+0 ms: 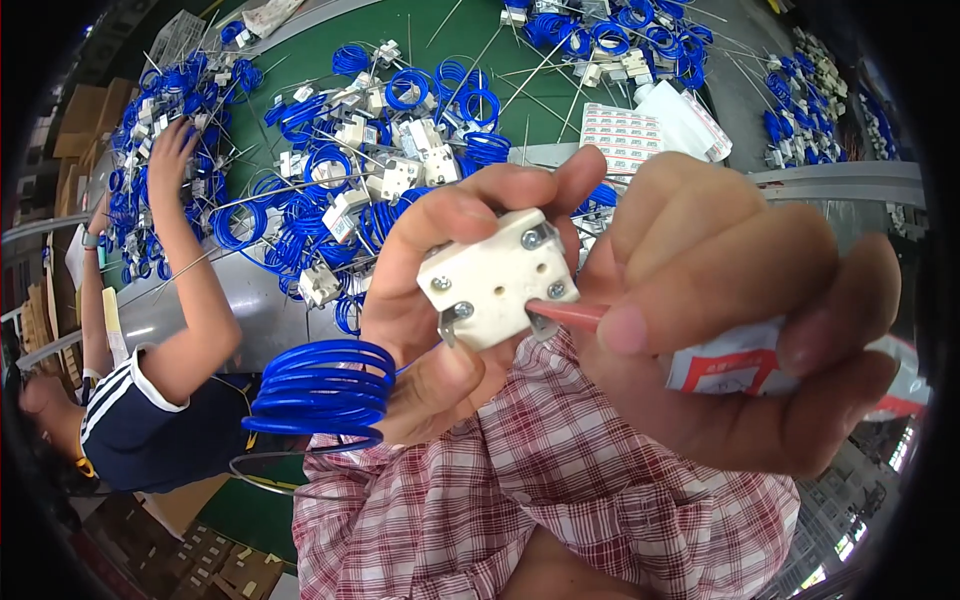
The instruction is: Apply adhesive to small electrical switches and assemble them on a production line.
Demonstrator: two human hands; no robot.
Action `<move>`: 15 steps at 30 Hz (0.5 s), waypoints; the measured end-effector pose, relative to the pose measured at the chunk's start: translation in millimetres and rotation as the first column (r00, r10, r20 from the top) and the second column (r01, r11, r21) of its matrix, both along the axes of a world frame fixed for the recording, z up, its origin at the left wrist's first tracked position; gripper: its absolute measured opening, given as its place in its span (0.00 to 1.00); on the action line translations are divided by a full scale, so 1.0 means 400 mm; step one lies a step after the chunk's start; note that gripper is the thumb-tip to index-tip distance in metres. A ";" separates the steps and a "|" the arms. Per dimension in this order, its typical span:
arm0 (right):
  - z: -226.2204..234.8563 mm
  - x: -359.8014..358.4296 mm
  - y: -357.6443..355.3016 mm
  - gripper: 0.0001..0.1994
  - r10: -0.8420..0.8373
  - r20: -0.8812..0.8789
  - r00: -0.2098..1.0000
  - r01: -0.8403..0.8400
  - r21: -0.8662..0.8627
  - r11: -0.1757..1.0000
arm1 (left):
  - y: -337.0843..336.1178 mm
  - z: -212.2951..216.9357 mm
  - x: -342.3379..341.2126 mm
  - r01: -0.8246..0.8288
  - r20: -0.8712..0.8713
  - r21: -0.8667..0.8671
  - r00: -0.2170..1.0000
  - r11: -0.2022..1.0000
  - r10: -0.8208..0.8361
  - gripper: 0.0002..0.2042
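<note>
My left hand [420,290] is closed round a capillary thermostat with a white block body [500,280], held up in front of me. Screws and metal terminals sit at the block's corners, and small holes show in its face. A coil of blue tubing [322,390] hangs beside the left wrist. My right hand [730,300] pinches a thin red pointed stick [568,314], whose tip touches the block near its lower right terminal. A white and red printed packet or label strip [735,358] is also tucked in the right hand's fingers.
Heaps of similar thermostats with blue coils [330,180] cover the green bench [420,40]. A printed label sheet [618,138] and white paper [685,120] lie behind my right hand. At left, a co-worker [170,400] reaches into another pile. A metal rail [840,186] runs at right.
</note>
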State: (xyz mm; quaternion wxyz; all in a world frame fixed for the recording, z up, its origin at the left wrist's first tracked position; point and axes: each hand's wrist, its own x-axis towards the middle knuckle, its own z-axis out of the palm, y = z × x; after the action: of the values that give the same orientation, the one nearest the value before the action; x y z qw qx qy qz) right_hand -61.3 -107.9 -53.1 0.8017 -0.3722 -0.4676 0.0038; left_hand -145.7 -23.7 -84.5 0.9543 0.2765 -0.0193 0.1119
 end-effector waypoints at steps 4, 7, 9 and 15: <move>0.004 -0.013 0.015 0.17 -0.015 -0.165 0.986 0.028 0.075 0.997 | 0.006 -0.068 0.009 -0.038 0.281 0.036 0.959 0.999 0.027 0.27; 0.005 0.014 -0.005 0.16 0.136 -0.084 0.987 -0.137 -0.009 0.991 | 0.000 -0.065 0.010 -0.009 0.324 0.077 0.946 0.997 -0.016 0.31; 0.006 0.014 0.003 0.16 0.133 -0.098 0.986 -0.131 0.033 0.991 | -0.005 -0.058 0.010 -0.011 0.308 0.042 0.951 0.999 -0.002 0.31; 0.005 0.011 0.014 0.15 0.171 -0.122 0.978 -0.161 0.084 0.983 | 0.002 -0.063 0.010 0.014 0.314 0.006 0.949 1.000 -0.015 0.25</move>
State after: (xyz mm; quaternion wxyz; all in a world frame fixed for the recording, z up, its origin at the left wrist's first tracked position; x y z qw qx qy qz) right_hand -56.9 -102.4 -51.2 0.8404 -0.3008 -0.4442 0.0775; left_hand -141.8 -22.9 -109.7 0.9393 0.2568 -0.1730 0.1475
